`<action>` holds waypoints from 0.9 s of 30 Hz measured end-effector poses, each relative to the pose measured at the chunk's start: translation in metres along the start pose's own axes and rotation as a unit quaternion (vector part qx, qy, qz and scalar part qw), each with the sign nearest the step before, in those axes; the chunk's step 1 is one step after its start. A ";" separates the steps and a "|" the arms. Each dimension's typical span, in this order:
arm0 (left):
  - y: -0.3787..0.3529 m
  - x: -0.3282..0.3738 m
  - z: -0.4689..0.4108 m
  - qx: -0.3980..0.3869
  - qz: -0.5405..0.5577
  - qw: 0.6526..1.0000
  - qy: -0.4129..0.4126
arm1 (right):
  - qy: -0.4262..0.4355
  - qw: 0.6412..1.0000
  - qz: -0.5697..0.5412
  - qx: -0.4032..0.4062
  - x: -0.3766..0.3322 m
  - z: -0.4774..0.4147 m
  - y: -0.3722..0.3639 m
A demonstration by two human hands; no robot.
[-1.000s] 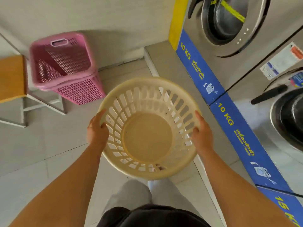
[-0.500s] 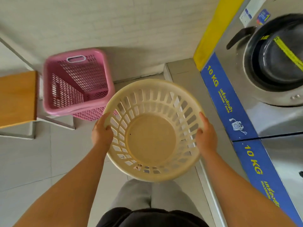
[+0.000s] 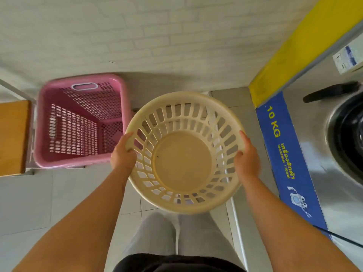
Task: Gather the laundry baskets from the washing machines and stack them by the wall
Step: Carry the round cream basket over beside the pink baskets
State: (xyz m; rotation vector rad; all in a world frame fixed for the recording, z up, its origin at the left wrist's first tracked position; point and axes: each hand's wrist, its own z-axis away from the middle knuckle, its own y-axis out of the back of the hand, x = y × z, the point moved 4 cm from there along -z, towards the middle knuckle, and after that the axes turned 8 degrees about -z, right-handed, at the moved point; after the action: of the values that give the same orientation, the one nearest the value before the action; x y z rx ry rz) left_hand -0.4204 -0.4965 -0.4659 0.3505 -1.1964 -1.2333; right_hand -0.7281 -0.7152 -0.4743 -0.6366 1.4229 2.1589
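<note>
I hold a round cream laundry basket point(image 3: 182, 163) in front of me, above the floor, empty and open side up. My left hand point(image 3: 122, 156) grips its left rim and my right hand point(image 3: 246, 159) grips its right rim. A pink rectangular basket point(image 3: 78, 122) stands on the floor against the white brick wall point(image 3: 137, 36), just left of the cream one. It looks like two pink baskets nested together, with nothing inside.
A stainless washing machine point(image 3: 334, 154) with a blue 10 KG strip stands to the right on a raised step point(image 3: 231, 99). A wooden bench point(image 3: 13, 136) sits at the far left beside the pink basket. Pale floor tiles point(image 3: 29, 203) lie below me.
I have moved closer to the wall carrying the cream basket. The pink basket now appears nearer and larger, and the washing machine has slid to the right edge of view.
</note>
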 end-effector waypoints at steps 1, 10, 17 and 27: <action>-0.007 0.006 -0.010 -0.003 0.003 1.000 0.010 | 0.001 1.000 0.010 -0.006 -0.003 -0.017 -0.004; -0.079 0.038 -0.105 0.009 0.032 0.997 0.070 | 0.013 0.999 0.044 -0.008 -0.009 -0.144 -0.068; -0.151 0.010 -0.190 0.024 0.028 0.994 0.103 | 0.026 0.999 0.036 -0.006 0.017 -0.215 -0.153; -0.227 -0.058 -0.268 -0.002 0.158 0.977 0.143 | 0.059 0.998 0.001 -0.010 0.048 -0.273 -0.263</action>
State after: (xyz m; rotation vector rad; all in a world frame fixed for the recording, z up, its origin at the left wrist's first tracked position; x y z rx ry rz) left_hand -0.3083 -0.6294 -0.7763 0.3083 -0.9567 -0.8758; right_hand -0.5713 -0.8700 -0.7866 -0.7825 1.4643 2.1716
